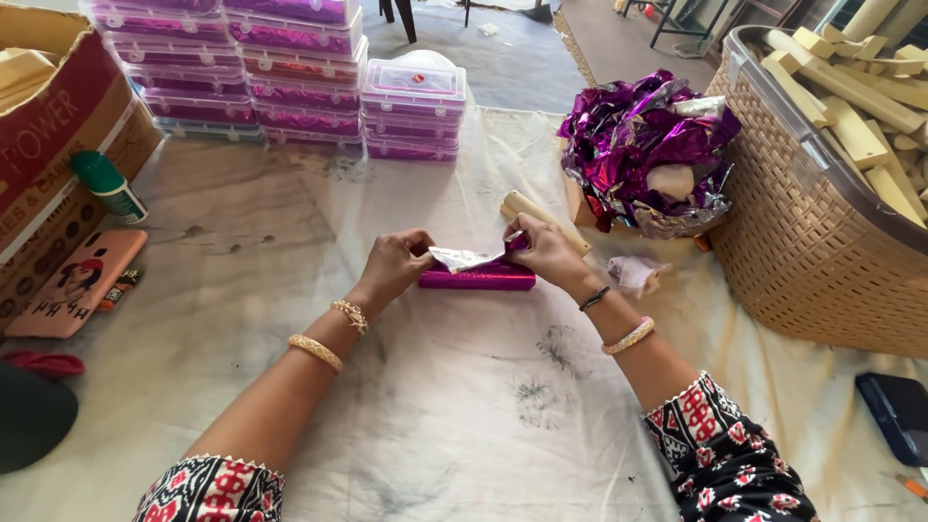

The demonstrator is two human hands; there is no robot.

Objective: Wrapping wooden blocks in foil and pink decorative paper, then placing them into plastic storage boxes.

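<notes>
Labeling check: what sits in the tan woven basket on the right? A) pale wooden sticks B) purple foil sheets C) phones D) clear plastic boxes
A: the woven basket is filled with pale wooden sticks; the purple foil lies heaped beside it.

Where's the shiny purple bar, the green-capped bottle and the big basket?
purple foil-wrapped bar [478,279], head view, front face.
green-capped bottle [110,186], head view, middle of the bottle.
woven basket [802,242], head view, side wall.

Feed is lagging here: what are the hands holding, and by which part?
Both hands, left and right, pinch the loose silver edge of the foil above the purple-wrapped block on the cloth.
</notes>
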